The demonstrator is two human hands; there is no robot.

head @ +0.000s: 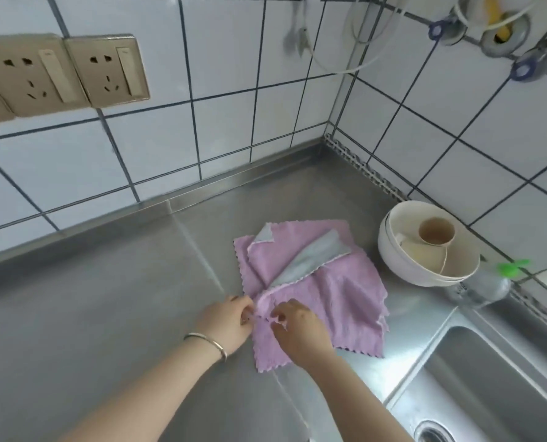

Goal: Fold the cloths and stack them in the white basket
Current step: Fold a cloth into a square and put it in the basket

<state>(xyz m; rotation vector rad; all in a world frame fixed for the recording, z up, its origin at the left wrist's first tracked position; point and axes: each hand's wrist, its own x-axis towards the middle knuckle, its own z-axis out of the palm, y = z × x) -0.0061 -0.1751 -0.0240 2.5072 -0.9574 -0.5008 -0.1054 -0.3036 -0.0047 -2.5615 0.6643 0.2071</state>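
Observation:
Pink cloths (339,295) with pale grey undersides lie overlapping on the steel counter (106,298), some edges turned over. My left hand (227,323), with a bangle on the wrist, pinches a cloth's near left edge. My right hand (301,330) rests on the front cloth and pinches the same edge just to the right. The two hands almost touch. No white basket is in view.
White bowls (425,250) stacked with a beige cup inside stand right of the cloths. A clear bottle with a green cap (489,282) lies behind the sink (489,378) at lower right. Tiled walls with sockets (58,74) close the back and right.

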